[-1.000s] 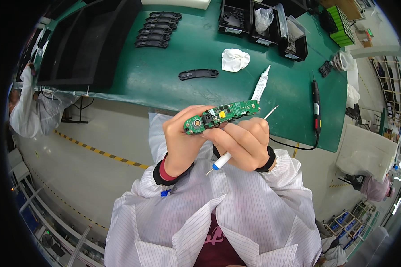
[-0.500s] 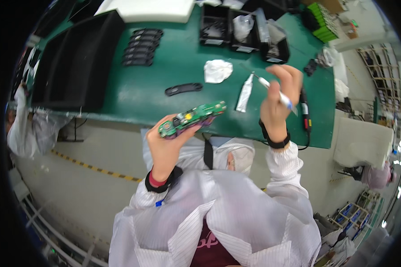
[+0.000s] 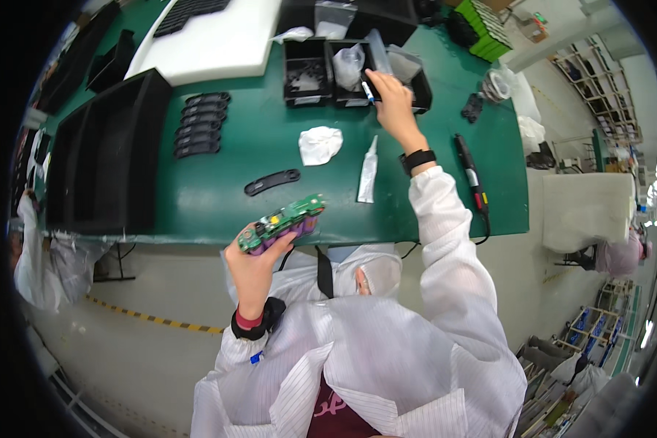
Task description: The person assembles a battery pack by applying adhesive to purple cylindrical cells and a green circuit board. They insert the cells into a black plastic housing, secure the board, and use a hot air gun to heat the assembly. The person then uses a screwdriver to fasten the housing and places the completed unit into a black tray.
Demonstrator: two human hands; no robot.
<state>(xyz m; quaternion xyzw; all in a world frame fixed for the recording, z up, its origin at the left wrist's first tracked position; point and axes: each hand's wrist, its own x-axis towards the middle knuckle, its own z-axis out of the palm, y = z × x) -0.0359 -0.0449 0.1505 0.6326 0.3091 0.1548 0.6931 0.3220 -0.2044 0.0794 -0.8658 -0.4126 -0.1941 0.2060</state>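
Observation:
My left hand holds a green circuit board on a purple part, raised near the front edge of the green table. My right hand is stretched far forward and grips a thin white pen-like tool with a dark tip, over the black parts bins with clear bags in them. A white glue tube, a crumpled white cloth and one black curved plastic piece lie on the table between the hands.
Several more black curved pieces lie in a column beside a large black tray. A white foam sheet lies at the back. A black electric screwdriver with a cable rests at the right. A white-sleeved person is at the left.
My right hand left the circuit board, carried the white tool away from my body and reached up to the black bins. My left hand kept the board and dropped slightly toward me.

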